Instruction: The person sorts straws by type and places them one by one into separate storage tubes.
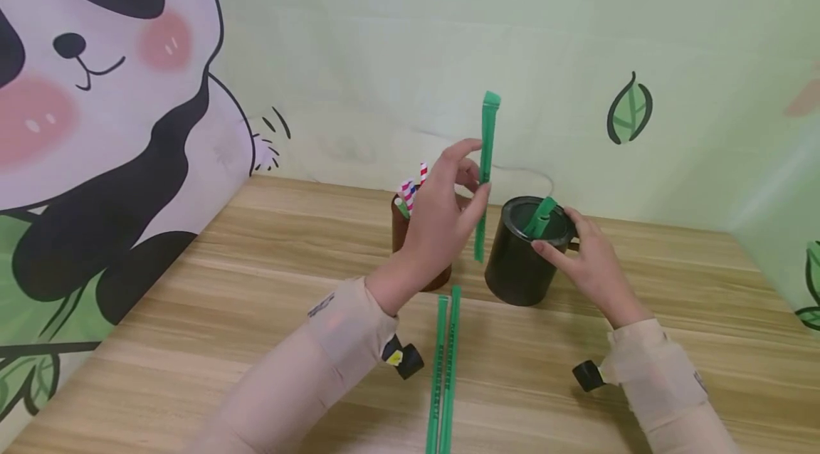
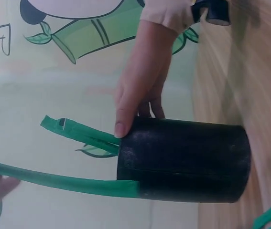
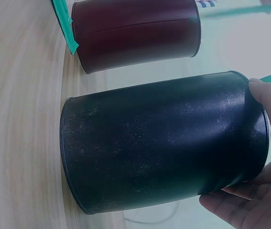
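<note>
My left hand [image 1: 442, 205] pinches a long green paper-wrapped straw [image 1: 489, 130] between thumb and fingers. The straw stands nearly upright in the air, its lower end left of the black cylindrical cup [image 1: 517, 269]. At that cup's rim, my right hand [image 1: 592, 265] grips with the thumb on the near side and fingers round the far side, as the right wrist view confirms. More green wrapped straws [image 1: 541, 218] lean inside the black cup and stick out above its rim. Two green wrapped straws [image 1: 450, 368] lie side by side on the wooden table in front.
Behind my left hand stands a brown cylindrical cup [image 1: 400, 230], partly hidden, with several striped straws [image 1: 408, 191] in it. A thin cable [image 1: 525, 169] runs along the backdrop. Panda-printed cloth [image 1: 359, 48] walls the table [image 1: 256, 262] at the back and sides.
</note>
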Action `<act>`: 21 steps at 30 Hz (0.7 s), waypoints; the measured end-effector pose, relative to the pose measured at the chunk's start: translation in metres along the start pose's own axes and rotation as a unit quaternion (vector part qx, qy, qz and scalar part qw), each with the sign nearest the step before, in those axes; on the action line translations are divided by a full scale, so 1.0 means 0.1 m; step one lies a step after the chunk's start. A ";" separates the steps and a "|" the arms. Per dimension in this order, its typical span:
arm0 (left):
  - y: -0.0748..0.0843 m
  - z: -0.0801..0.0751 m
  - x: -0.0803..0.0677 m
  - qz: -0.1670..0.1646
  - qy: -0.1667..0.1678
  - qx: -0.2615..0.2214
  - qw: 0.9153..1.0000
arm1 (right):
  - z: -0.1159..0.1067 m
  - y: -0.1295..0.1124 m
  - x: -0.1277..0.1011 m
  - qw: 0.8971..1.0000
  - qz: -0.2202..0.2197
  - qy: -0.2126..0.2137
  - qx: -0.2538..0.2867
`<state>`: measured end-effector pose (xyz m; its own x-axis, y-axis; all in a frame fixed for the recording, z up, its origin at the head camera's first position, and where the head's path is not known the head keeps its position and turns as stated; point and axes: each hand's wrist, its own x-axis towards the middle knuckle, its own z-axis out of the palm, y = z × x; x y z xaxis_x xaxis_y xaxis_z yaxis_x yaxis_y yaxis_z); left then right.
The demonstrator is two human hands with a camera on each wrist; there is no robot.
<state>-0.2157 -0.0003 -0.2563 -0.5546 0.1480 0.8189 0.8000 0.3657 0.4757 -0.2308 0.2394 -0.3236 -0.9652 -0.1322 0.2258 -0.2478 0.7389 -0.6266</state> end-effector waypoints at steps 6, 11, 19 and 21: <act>0.01 0.10 0.11 0.089 0.089 -0.010 0.992 | 0.00 0.01 -0.01 1.000 -0.003 0.001 0.002; 0.01 0.19 0.15 0.115 0.107 -0.031 0.987 | 0.00 0.01 -0.01 1.000 -0.003 0.000 0.004; -0.02 0.34 0.10 0.117 0.060 -0.003 0.991 | -0.01 0.00 -0.02 1.000 0.006 -0.004 0.002; -0.03 0.38 0.09 0.113 0.049 0.003 0.992 | -0.01 0.01 -0.02 1.000 0.007 -0.004 0.002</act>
<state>-0.2315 0.0347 -0.2625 -0.3363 0.1373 0.9317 0.8999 0.3384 0.2750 -0.2294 0.2408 -0.3234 -0.9693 -0.1271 0.2106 -0.2343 0.7377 -0.6331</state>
